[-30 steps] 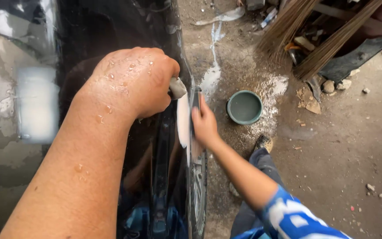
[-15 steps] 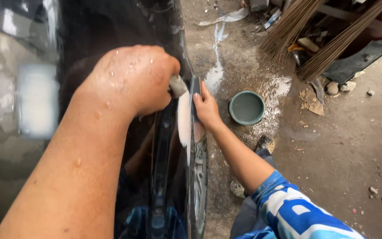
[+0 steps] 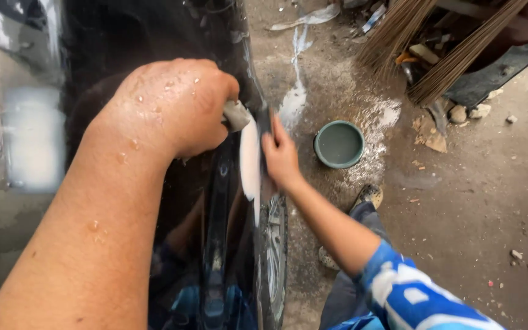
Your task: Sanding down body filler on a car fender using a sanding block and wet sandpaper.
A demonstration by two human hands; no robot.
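Note:
My left hand [image 3: 166,110], wet with droplets, is closed around a small grey sanding piece [image 3: 234,115] and presses it against a glossy black car panel [image 3: 215,201]. Just right of it is a pale white patch [image 3: 250,162] on the panel's edge. My right hand [image 3: 281,156], on an arm with a blue and white sleeve, lies with fingers flat against that edge beside the patch. It holds nothing that I can see.
A round green bowl [image 3: 338,144] sits on the wet dirt floor to the right of the panel. Straw brooms [image 3: 435,49], a dark board and rubble lie at the upper right. My shoe [image 3: 369,195] rests below the bowl.
My right hand slid up the panel edge, then back down slightly. My left hand with the grey piece shifted a little to the left.

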